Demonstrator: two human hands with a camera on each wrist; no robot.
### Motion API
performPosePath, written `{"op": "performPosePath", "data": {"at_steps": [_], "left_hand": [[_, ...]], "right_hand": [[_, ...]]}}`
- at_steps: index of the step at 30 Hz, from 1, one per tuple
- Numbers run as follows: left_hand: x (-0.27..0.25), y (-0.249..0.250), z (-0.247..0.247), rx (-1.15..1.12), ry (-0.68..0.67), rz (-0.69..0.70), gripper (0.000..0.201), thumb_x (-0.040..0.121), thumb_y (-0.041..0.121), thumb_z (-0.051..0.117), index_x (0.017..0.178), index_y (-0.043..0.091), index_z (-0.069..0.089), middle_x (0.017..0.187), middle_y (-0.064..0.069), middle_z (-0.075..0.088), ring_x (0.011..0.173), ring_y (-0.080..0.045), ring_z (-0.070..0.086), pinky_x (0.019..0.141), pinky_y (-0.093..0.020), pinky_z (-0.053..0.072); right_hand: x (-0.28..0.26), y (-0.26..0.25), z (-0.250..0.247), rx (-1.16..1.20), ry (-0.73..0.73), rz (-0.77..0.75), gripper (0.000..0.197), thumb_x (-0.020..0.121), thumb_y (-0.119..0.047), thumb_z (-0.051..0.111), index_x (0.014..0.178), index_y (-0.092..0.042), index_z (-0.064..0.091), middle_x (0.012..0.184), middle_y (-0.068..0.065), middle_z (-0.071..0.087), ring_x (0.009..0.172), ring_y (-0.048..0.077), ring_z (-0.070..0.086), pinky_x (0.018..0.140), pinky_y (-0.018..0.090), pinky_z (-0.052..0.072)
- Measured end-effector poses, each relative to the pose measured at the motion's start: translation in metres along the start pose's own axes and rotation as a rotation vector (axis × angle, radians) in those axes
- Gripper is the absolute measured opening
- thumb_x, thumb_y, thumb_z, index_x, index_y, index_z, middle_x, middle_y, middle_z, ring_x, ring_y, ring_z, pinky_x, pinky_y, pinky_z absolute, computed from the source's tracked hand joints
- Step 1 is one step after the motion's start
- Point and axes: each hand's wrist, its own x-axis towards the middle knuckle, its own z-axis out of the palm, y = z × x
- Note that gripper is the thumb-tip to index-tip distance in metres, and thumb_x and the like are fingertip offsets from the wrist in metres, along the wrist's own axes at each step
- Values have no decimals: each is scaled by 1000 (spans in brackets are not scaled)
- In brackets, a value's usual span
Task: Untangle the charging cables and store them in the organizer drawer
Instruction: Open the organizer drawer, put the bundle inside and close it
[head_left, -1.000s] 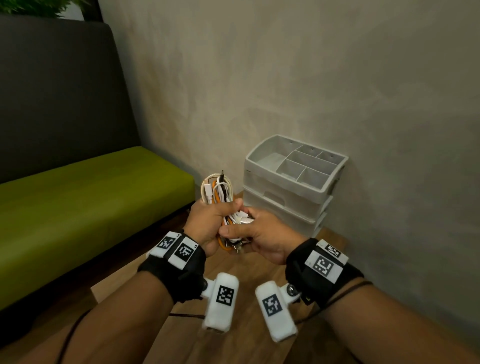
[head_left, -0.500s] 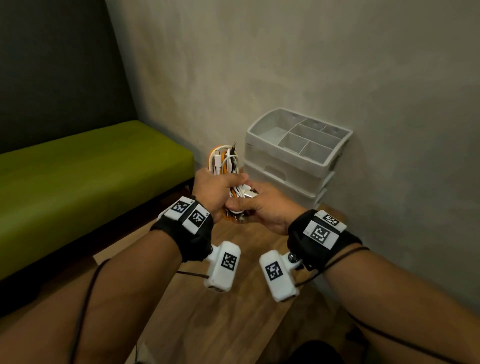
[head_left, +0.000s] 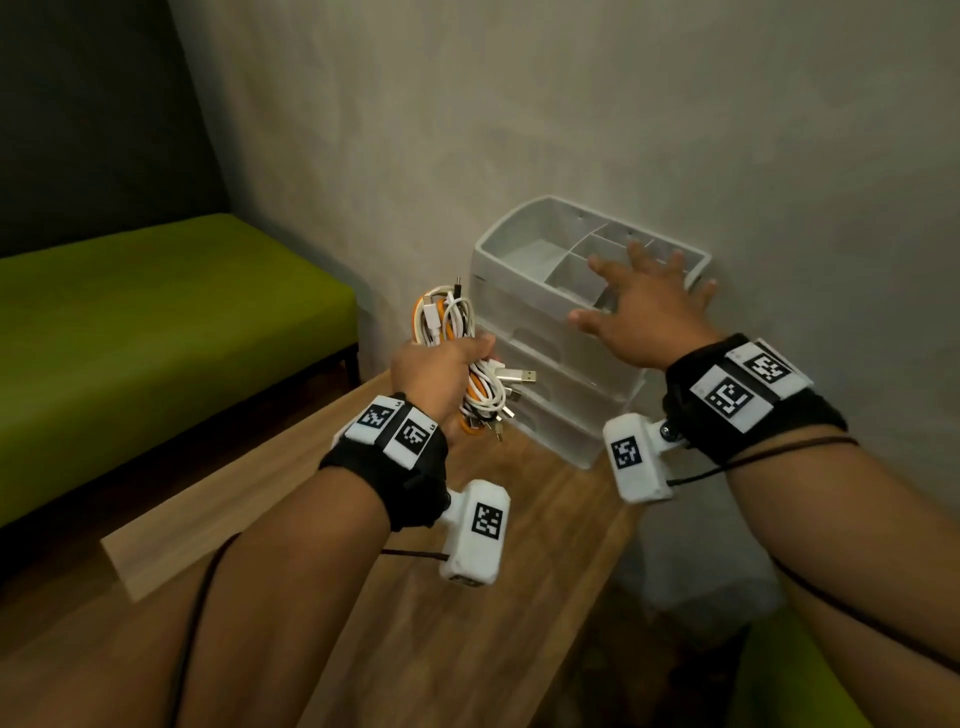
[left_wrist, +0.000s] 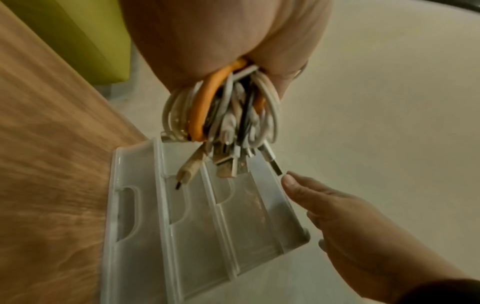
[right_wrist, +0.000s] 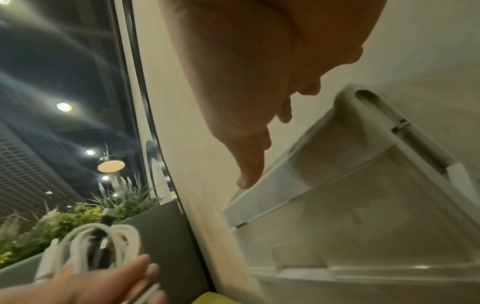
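My left hand grips a tangled bundle of white and orange charging cables, with USB plugs hanging out below the fist. The same bundle shows at the lower left of the right wrist view. A pale grey plastic organizer with stacked drawers and a divided top tray stands against the wall, at the far end of the wooden table. The drawers look closed. My right hand is spread open just above the organizer's top tray, fingers straight, holding nothing. Its thumb reaches toward the tray rim.
The wooden table runs toward me from the organizer. A green bench seat with a dark backrest lies to the left. A plaster wall stands right behind the organizer. Plants and a window show in the right wrist view.
My right hand let go of the cable bundle and moved right and forward over the organizer, fingers spread. The left hand keeps hold of the bundle. My head has come closer.
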Motion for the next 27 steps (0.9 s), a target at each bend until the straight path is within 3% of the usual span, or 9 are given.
{"op": "performPosePath", "data": {"at_steps": [4,8,12,13,15,19,22,27], "left_hand": [[14,-14,-3,-8,6,-54,10,70,2,78,75,0,69,72,-18,71,67,-32,70,74,-54,59],[17,-20,-10,-22,-6,-123,13,76,-1,72,65,-1,66,66,-15,67,60,-29,66,77,-59,57],[10,-18,-18,-87,-34,-176,4,82,-1,67,83,-6,67,72,-13,69,55,-22,67,68,-49,60],[7,-17,-21,-108,-35,-188,8,83,-2,66,87,-8,66,73,-13,68,54,-22,67,64,-46,61],[2,-18,-29,-143,-18,-201,21,81,-1,67,99,-12,65,77,-15,68,59,-25,67,66,-48,61],[-15,-21,-50,-180,10,-252,45,74,6,73,115,-9,63,89,-20,66,67,-31,69,62,-44,57],[-32,-18,-61,-200,34,-273,55,67,9,75,117,-8,61,97,-24,63,76,-37,67,63,-46,55],[-48,-13,-77,-229,23,-296,41,69,12,73,107,0,64,97,-22,62,77,-36,66,64,-47,55]], "right_hand": [[13,8,14,-57,-51,17,67,85,-71,46,146,-51,23,164,-2,-1,148,37,-11,108,72,-8],[16,6,19,-76,13,0,45,92,-63,42,136,-53,43,159,-2,22,145,35,17,109,73,2],[4,-5,13,-45,30,1,34,93,-58,45,122,-49,59,143,1,43,133,35,36,109,70,11],[-1,-9,12,-38,30,3,33,93,-58,45,120,-49,61,139,1,45,131,35,38,109,69,11],[-15,-18,10,-20,29,-2,33,93,-57,46,119,-47,62,140,0,45,131,34,38,109,70,9],[-54,-43,7,-2,13,-52,33,93,-56,46,120,-46,62,148,0,40,136,33,34,110,71,4],[-81,-65,4,7,-8,-104,31,93,-55,47,119,-46,62,148,0,39,135,33,34,109,71,6],[-114,-95,3,8,-43,-139,32,93,-54,48,119,-45,63,145,0,42,134,35,35,106,76,4]]}}
